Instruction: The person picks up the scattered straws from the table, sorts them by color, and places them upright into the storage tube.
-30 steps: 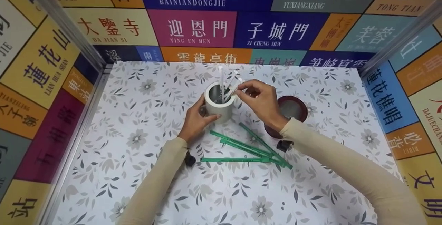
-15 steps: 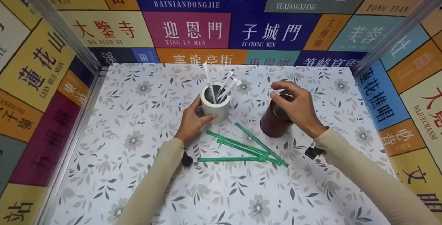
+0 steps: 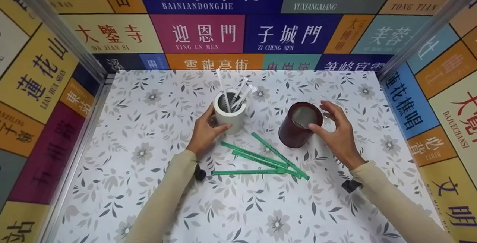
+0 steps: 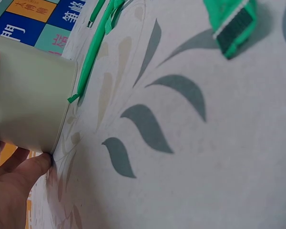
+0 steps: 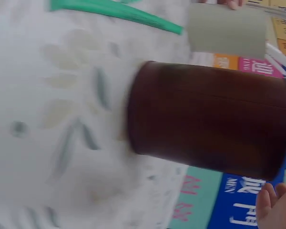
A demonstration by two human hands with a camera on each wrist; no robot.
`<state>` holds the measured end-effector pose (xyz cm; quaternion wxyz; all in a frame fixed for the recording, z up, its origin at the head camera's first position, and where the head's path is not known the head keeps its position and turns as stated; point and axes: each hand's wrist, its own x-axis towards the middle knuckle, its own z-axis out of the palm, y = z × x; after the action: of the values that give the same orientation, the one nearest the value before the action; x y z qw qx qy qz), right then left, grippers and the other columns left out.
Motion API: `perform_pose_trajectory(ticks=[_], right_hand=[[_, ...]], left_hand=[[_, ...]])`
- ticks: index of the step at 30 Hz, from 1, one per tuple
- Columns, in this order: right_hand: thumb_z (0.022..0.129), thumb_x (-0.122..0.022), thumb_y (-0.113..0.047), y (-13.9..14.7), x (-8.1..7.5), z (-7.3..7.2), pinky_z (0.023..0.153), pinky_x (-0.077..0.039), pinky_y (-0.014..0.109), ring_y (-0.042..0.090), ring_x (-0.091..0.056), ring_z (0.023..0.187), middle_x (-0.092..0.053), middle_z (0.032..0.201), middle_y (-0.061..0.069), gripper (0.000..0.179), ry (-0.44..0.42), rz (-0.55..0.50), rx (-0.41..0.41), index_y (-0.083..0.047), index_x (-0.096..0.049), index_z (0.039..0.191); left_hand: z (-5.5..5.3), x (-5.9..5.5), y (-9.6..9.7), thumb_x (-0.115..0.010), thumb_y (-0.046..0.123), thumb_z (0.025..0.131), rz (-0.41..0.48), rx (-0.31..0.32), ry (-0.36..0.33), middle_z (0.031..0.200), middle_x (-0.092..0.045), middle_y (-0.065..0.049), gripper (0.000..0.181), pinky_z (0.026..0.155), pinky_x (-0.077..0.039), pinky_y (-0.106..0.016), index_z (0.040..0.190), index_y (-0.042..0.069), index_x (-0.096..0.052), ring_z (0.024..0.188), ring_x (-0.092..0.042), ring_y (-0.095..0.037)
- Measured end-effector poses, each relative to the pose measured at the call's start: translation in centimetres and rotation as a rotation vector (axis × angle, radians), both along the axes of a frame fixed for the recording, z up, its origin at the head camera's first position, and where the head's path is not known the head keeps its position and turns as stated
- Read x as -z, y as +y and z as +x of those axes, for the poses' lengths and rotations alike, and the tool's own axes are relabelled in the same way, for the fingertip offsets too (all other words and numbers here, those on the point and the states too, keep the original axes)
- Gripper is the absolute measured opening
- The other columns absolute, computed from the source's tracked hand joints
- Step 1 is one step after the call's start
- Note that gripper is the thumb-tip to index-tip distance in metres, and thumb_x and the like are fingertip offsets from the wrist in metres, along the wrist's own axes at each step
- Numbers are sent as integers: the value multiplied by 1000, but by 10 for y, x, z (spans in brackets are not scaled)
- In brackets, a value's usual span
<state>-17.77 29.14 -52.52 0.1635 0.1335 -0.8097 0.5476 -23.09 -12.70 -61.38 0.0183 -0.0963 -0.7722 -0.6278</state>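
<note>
My left hand holds a pale grey-white cylindrical cup, its thumb across the front and its fingers round the far left side. Several thin white wrapped sticks lean out of this cup's mouth. To the right stands a dark red cylindrical cup with a grey inside. My right hand is at its right side, thumb tip at the rim and fingers spread apart behind. In the right wrist view the red cup fills the middle, with the fingertips just past its top end.
Several slim green wrapped sticks with dark print lie crossed on the flower-patterned tabletop between and in front of the cups. Panels with large printed characters wall in the back and both sides.
My right hand has left the white sticks in the pale cup and moved right, over and then beside the red cup, its fingers spreading. The left hand stays on the pale cup.
</note>
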Motion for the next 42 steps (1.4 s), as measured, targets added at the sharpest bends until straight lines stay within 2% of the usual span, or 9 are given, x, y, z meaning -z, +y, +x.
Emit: perform_pose_trajectory(ticks=[3, 10, 14, 19, 27, 31, 34, 38, 42], right_hand=[[89, -86, 9, 7, 21, 3, 123, -41, 32, 33, -52, 147, -53, 162, 12, 86, -54, -46, -13, 0, -46, 165], [90, -90, 2, 10, 51, 12, 125, -38, 26, 21, -45, 155, -44, 171, 9, 97, -176, -99, -68, -6, -37, 171], [89, -93, -3, 8, 65, 15, 126, -41, 38, 25, -44, 156, -45, 170, 8, 102, -232, -72, -47, -12, -35, 173], [88, -95, -8, 5, 76, 17, 126, -39, 55, 30, -45, 154, -48, 165, 10, 104, -298, -47, -10, -12, -34, 172], [86, -98, -11, 0, 82, 16, 124, -42, 52, 26, -52, 146, -54, 156, 9, 97, -283, -76, 57, -8, -42, 165], [83, -99, -9, -5, 84, 13, 124, -43, 53, 31, -54, 145, -55, 155, 12, 100, -279, -82, 83, -7, -41, 165], [83, -100, -12, -7, 84, 12, 124, -43, 53, 35, -54, 145, -55, 156, 15, 102, -278, -63, 105, -7, -40, 165], [83, -101, -18, -7, 83, 13, 123, -43, 51, 34, -56, 144, -56, 154, 13, 100, -283, -44, 148, -8, -43, 164], [83, -101, -22, -9, 81, 13, 123, -44, 50, 34, -56, 144, -56, 154, 13, 99, -291, -42, 161, -9, -44, 163]], left_hand=[[1, 0, -2, -97, 27, 89, -14, -16, -7, 163, -55, -1, 108, 126, -41, -35, 175, 20, -31, 148, -54, -19], [2, 1, -3, -97, 25, 88, -38, -45, -18, 165, -54, 0, 107, 124, -44, -36, 175, 21, -33, 147, -55, -21], [2, 0, -2, -97, 23, 88, -23, -48, -21, 164, -55, 0, 106, 124, -43, -37, 174, 22, -35, 146, -56, -22], [3, -2, -2, -97, 22, 87, -20, -52, -27, 162, -57, 0, 108, 125, -42, -36, 174, 22, -34, 146, -56, -23], [8, -8, -4, -94, 24, 92, -20, 8, -61, 173, -42, -8, 114, 131, -35, -42, 178, 14, -20, 155, -46, -28], [18, -11, -11, -93, 22, 93, -33, -43, -101, 175, -35, -17, 117, 131, -34, -49, 177, 6, -13, 160, -39, -36], [31, -14, -16, -91, 20, 95, -95, -109, -97, 168, -44, -21, 104, 127, -40, -53, 174, 2, -25, 156, -44, -40], [49, -16, -16, -87, 16, 98, -214, -160, 3, 148, -61, -23, 71, 115, -52, -56, 157, -4, -53, 137, -61, -44], [71, -17, -12, -84, 13, 100, -295, -125, 89, 132, -72, -18, 44, 106, -57, -54, 139, -3, -71, 123, -68, -40]])
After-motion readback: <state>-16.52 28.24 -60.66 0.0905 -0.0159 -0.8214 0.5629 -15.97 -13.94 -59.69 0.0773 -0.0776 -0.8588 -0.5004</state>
